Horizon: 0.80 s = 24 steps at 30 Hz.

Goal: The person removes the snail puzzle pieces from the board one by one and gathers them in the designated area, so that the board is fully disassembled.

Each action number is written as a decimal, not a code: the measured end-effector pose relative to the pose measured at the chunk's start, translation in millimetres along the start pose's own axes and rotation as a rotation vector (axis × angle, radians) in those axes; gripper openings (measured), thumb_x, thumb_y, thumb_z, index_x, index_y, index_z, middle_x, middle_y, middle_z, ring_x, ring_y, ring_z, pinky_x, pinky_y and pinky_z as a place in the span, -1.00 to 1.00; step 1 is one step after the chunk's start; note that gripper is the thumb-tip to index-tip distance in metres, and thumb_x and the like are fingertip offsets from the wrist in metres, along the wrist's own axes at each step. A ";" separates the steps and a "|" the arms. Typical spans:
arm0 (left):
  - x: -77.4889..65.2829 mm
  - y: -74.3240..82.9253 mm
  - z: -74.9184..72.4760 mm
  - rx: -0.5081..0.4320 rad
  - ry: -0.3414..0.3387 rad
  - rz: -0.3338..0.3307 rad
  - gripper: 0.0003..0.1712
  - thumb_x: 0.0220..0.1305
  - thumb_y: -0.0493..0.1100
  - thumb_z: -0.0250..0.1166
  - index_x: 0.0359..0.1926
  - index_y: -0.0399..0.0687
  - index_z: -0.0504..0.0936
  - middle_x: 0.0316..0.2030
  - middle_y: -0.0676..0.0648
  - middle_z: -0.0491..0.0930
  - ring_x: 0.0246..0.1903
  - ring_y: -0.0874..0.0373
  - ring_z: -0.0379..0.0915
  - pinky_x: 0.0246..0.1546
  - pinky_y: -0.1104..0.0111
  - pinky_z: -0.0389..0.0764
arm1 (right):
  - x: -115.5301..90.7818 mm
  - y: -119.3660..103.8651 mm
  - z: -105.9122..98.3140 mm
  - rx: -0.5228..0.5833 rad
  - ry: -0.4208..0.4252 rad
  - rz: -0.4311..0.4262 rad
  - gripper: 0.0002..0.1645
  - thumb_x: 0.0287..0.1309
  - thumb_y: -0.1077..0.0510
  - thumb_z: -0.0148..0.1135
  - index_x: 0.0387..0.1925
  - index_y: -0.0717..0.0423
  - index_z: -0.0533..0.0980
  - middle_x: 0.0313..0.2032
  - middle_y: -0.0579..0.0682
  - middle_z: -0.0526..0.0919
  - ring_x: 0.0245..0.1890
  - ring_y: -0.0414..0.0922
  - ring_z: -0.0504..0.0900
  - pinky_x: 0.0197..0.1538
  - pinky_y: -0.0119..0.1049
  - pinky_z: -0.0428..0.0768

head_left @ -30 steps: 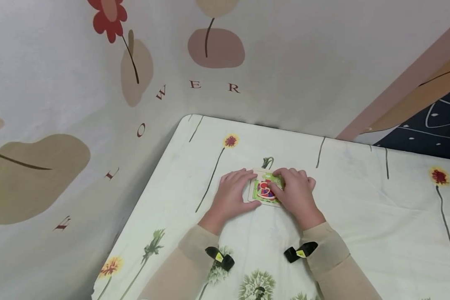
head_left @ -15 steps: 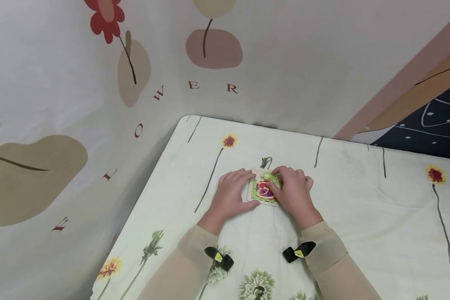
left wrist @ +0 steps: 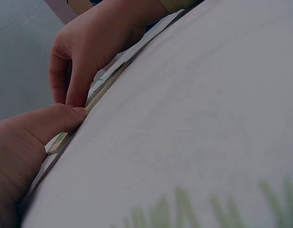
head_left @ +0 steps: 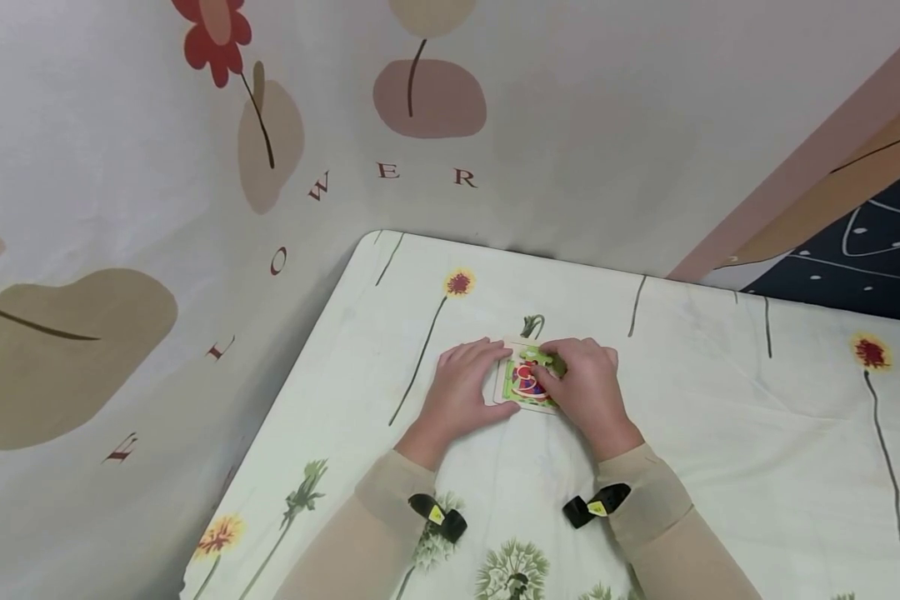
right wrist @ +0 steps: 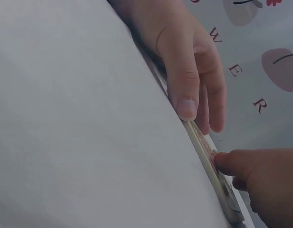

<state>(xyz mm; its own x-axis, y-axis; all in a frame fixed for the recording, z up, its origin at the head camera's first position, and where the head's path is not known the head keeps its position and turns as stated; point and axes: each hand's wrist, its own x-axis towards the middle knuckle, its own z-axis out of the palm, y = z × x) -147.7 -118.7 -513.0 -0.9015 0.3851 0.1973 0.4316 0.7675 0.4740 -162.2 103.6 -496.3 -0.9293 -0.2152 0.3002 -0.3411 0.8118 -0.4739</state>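
Observation:
A small square jigsaw puzzle board [head_left: 516, 387], pale wood with a green, red and purple picture, lies flat on the cloth between both hands. My left hand [head_left: 461, 387] grips it at the left, thumb along the near edge and fingers at the far left corner. My right hand [head_left: 588, 387] bends over the right side, thumb on the red part of the picture and forefinger farther back, pinching at a puzzle piece [head_left: 546, 358] in the board. In the right wrist view the board's edge [right wrist: 203, 154] shows under the left thumb; the right palm hides the board's right part.
A white tablecloth [head_left: 720, 417] with printed flowers covers the table. Behind it and to the left hang pale drapes [head_left: 570, 167] with flower shapes and letters. Each wrist wears a black strapped camera [head_left: 438, 517].
My right hand's fingers have shifted slightly left and drawn in over the board, with the thumb still on the picture. My left hand and the board stay put.

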 end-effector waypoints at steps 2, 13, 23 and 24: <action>-0.1 0.0 -0.5 -0.002 0.001 0.002 -0.07 0.10 0.25 0.63 0.44 0.06 0.55 0.45 -0.01 0.49 0.50 0.02 0.28 0.45 -0.06 0.26 | -0.6 0.4 0.2 0.002 0.016 -0.015 -0.55 0.12 0.02 0.67 -0.01 0.14 0.77 -0.13 0.04 0.83 -0.21 0.04 0.65 -0.09 0.05 0.33; -0.2 0.7 -1.5 -0.005 -0.001 0.006 -0.07 0.10 0.24 0.63 0.44 0.05 0.55 0.46 -0.01 0.49 0.51 0.02 0.27 0.46 -0.04 0.24 | -2.8 3.1 -0.9 -0.016 0.039 -0.039 -0.60 0.21 0.00 0.61 0.02 0.09 0.78 -0.10 0.02 0.84 -0.22 0.01 0.63 -0.05 0.04 0.32; -1.4 0.1 -1.3 -0.015 0.010 0.012 -0.08 0.10 0.23 0.64 0.43 0.04 0.56 0.45 -0.02 0.50 0.50 0.00 0.28 0.46 -0.04 0.24 | -10.7 8.2 -4.2 0.030 0.113 -0.084 -0.61 0.23 0.03 0.60 0.04 0.07 0.76 -0.06 0.02 0.84 -0.17 0.02 0.63 0.07 0.15 0.31; -1.4 0.0 -0.9 -0.014 0.010 0.011 -0.08 0.10 0.24 0.64 0.43 0.04 0.56 0.45 -0.02 0.50 0.50 0.00 0.28 0.46 -0.04 0.24 | -11.5 9.4 -4.9 0.035 0.115 -0.087 -0.60 0.23 0.03 0.60 0.05 0.07 0.76 -0.06 0.02 0.84 -0.16 0.02 0.63 0.09 0.16 0.30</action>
<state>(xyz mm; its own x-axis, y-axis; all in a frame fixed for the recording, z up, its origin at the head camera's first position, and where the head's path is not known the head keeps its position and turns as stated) -146.5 -119.7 -512.5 -0.8970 0.3884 0.2109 0.4411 0.7559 0.4838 -154.0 116.4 -500.1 -0.8743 -0.2186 0.4334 -0.4262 0.7732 -0.4696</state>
